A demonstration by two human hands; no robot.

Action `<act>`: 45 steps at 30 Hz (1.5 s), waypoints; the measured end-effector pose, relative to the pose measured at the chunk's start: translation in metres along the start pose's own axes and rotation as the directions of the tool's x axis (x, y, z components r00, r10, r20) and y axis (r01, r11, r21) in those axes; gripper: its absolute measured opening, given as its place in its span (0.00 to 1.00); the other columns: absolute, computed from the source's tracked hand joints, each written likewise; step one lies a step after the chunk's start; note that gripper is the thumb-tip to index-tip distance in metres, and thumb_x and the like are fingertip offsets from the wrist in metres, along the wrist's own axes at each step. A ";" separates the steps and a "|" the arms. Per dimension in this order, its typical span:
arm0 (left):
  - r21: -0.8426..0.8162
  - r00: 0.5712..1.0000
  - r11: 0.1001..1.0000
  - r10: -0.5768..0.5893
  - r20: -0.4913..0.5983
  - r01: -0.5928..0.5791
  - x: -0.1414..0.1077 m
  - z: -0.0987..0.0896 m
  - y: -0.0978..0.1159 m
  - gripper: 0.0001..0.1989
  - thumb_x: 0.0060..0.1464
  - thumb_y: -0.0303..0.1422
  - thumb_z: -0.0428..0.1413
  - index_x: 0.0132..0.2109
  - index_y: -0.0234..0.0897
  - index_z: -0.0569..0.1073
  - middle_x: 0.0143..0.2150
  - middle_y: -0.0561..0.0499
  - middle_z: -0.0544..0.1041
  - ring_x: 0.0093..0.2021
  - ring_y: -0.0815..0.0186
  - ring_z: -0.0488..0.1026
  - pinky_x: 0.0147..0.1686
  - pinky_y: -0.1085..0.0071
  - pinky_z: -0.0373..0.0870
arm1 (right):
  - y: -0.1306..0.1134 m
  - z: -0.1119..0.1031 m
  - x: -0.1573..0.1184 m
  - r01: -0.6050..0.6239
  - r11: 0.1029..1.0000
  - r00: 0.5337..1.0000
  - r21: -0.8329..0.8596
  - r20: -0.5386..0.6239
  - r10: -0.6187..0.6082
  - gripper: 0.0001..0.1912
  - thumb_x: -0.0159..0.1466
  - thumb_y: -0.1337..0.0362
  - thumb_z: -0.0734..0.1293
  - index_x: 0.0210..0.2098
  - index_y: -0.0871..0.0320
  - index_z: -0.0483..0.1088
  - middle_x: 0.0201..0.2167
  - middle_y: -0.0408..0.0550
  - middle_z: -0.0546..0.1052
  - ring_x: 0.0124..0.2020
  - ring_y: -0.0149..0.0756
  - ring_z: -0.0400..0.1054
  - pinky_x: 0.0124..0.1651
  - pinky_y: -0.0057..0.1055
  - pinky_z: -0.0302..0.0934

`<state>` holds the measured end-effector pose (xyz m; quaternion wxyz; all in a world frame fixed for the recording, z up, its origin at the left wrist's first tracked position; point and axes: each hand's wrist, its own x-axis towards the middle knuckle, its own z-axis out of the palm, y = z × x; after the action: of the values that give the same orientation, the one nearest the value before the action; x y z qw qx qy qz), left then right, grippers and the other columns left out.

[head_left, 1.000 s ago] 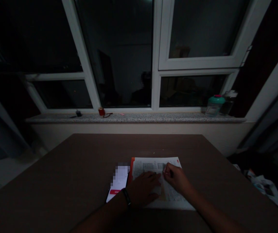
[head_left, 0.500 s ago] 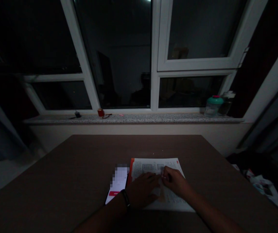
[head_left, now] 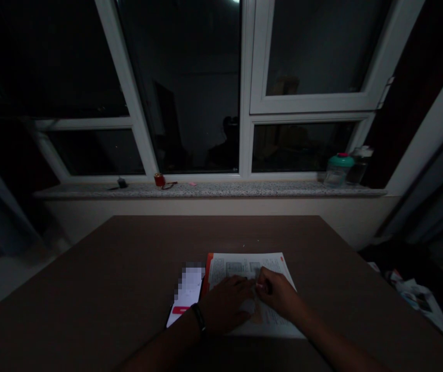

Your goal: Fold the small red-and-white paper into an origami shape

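**Two Hands on an Open Page, Dim Light**

Clock positions are centred on the booklet, with twelve toward the window (head_left: pixel 245 144). The brown table (head_left: pixel 147 243) spans the foreground; beyond it, at twelve, runs the speckled sill (head_left: pixel 221 190). The booklet (head_left: pixel 273 316), printed and red along its nine o'clock edge, lies flat near the table's six o'clock side, beneath both hands. The left hand (head_left: pixel 227 302) spreads palm-down on the page, fingers extended, gripping nothing visible. The right hand (head_left: pixel 278 292), toward three o'clock, is closed, its fingertips bunched just beside the left fingers; whether something small is pinched between them cannot be told in this light. A phone (head_left: pixel 188 298) with a lit screen lies at nine o'clock, just beside the red edge. A dark wristband (head_left: pixel 198 318) circles the left wrist, and pale specks (head_left: pixel 243 246) dot the table just past twelve.

Likely faults: the paper could crease or tear if the right fingertips press hard where the left hand does not brace it. The booklet could slide into the phone if pushed toward nine. Shadow under the hands could cause a misplaced stroke or touch.
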<state>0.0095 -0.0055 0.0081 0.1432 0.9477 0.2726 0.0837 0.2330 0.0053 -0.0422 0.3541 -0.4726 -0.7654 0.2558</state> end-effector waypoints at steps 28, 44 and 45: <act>0.012 1.000 1.000 0.023 0.009 -0.023 -0.002 0.000 0.006 0.23 0.58 0.41 0.61 0.57 0.43 0.64 0.62 0.46 0.66 0.61 0.53 0.61 0.59 0.57 0.58 | -0.005 -0.005 -0.007 -0.080 0.987 0.994 0.140 0.089 0.068 0.06 0.56 0.69 0.66 0.27 0.56 0.63 0.20 0.37 0.67 0.23 0.29 0.61 0.25 0.23 0.52; -0.011 1.000 1.000 0.000 -0.019 0.000 0.002 0.000 0.003 0.19 0.58 0.38 0.61 0.54 0.43 0.66 0.62 0.49 0.66 0.60 0.55 0.61 0.58 0.59 0.58 | 0.009 -0.001 0.000 -0.064 0.984 0.998 0.167 0.036 0.059 0.05 0.57 0.68 0.66 0.29 0.56 0.64 0.21 0.37 0.67 0.23 0.30 0.61 0.26 0.24 0.52; -0.022 1.000 1.000 0.003 -0.028 -0.004 0.001 0.001 0.003 0.19 0.59 0.38 0.61 0.54 0.43 0.66 0.62 0.49 0.66 0.60 0.55 0.61 0.58 0.59 0.58 | 0.007 -0.001 -0.001 -0.068 0.984 0.997 0.167 0.034 0.063 0.05 0.57 0.68 0.66 0.28 0.56 0.64 0.21 0.37 0.68 0.23 0.30 0.61 0.26 0.24 0.52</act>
<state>0.0113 -0.0075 0.0084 0.1496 0.9453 0.2720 0.1001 0.2380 0.0077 -0.0472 0.3733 -0.4622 -0.7301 0.3376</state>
